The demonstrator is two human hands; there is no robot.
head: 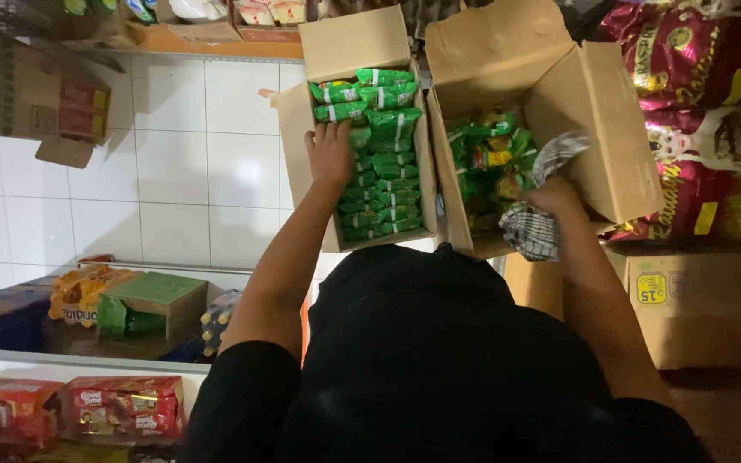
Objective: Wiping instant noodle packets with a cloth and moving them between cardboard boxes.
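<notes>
White tile floor [173, 171], green packets [383, 163] rowed in carton [293, 129], left hand [330, 154] touching

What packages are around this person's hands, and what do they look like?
Green packets: neat rows filling the left carton, under the left hand.
Green-yellow packets: loose in the right carton, beside the right hand holding a checked cloth.
Maroon sacks: stacked far right.

I count two open cardboard boxes [362, 51] [508, 60], one checkered cloth [532, 230], and two red sacks [688, 51] [696, 197].
</notes>
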